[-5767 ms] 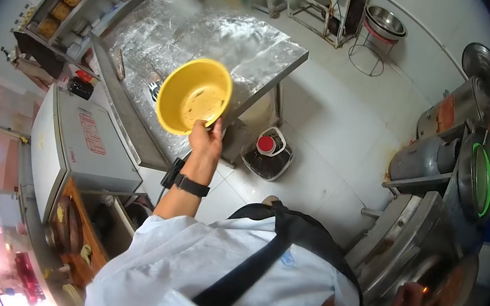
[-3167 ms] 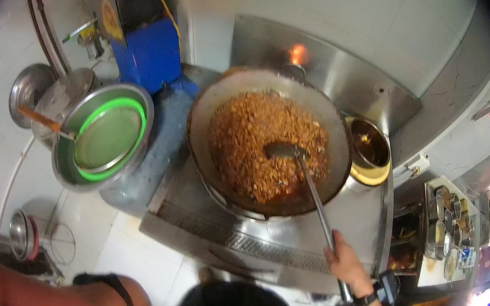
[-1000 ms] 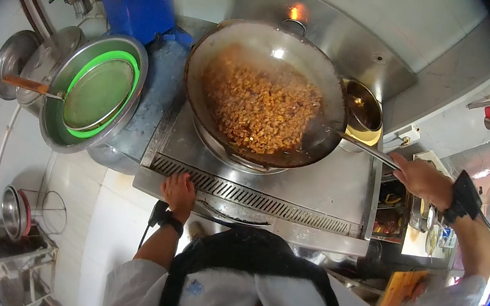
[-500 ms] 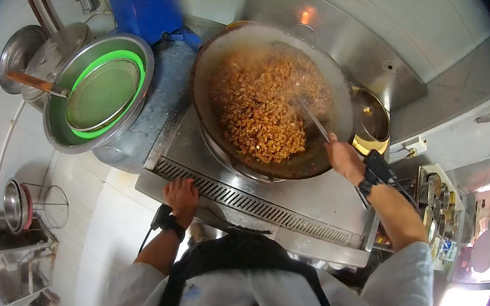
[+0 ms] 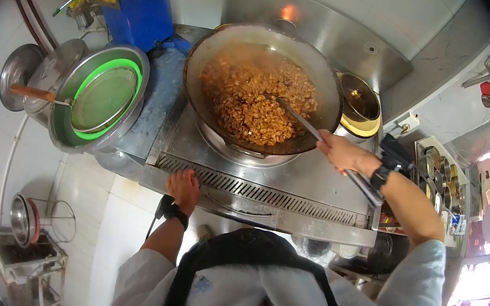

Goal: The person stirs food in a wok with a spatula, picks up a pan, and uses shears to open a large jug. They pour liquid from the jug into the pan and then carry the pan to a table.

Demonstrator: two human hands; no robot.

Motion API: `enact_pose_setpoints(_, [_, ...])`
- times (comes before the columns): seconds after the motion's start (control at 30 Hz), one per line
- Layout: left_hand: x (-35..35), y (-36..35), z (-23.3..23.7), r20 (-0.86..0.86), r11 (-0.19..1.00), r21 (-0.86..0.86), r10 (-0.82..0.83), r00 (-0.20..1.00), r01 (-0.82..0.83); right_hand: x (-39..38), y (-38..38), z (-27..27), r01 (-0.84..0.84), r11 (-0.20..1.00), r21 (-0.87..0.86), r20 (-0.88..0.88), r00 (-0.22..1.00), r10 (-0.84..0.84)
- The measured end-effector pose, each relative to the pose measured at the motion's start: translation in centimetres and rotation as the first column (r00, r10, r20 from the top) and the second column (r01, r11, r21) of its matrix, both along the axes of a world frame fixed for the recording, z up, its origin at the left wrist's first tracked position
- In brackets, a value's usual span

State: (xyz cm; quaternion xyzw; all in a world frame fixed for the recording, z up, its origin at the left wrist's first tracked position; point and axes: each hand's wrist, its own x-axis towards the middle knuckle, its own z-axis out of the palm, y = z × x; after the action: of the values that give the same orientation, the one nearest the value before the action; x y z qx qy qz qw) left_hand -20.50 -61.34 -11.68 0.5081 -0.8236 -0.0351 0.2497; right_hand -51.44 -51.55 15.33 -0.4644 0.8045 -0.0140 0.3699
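My right hand point(image 5: 344, 153) grips the handle of a long metal stirring utensil point(image 5: 301, 122). Its far end is buried in a heap of brown, chopped food point(image 5: 258, 102), so the head's shape is hidden. The handle runs past my hand toward the stove's right front corner. The food sits in a large, wide wok point(image 5: 204, 55), with some steam above it. At the front edge of the steel stove point(image 5: 330, 186), my left hand point(image 5: 183, 187) rests on the metal beside the slotted grate point(image 5: 252, 192), fingers laid over the edge and holding nothing.
Left of the wok stands a large metal basin point(image 5: 59, 128) with a green-rimmed bowl and a wooden-handled strainer point(image 5: 103, 100). A metal pot point(image 5: 360, 97) is close to the wok's right side. Several seasoning containers point(image 5: 437, 172) line the right. A blue box point(image 5: 142, 16) stands behind left.
My right hand has shifted down, bringing the utensil's far end nearer the middle of the food. More handle shows past my hand. My left hand stays at the stove edge; the camera view has shifted slightly.
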Motion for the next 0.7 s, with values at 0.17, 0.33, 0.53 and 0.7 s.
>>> enact_pose_setpoints(0.17, [-0.1,0.4,0.7,-0.022,1.0,0.004,0.001,1.0,-0.001,0.7,3.4,6.1,-0.037,0.999,0.004,-0.192,0.981,0.037])
enact_pose_setpoints(0.33, [-0.1,0.0,0.4,-0.011,0.998,0.051,0.045,0.999,-0.045,0.9,5.2,11.7,0.086,0.993,0.08,-0.057,0.995,-0.081])
enact_pose_setpoints(0.53, [-0.3,-0.1,0.7,-0.034,0.998,0.026,0.053,0.998,-0.052,2.0,5.5,13.1,0.055,0.942,0.331,-0.086,0.996,-0.028])
enact_pose_setpoints(0.7, [-0.4,-0.2,0.6,-0.057,0.996,0.072,0.052,0.997,-0.048,1.8,1.9,8.6,0.005,0.94,0.341,-0.04,0.999,0.009])
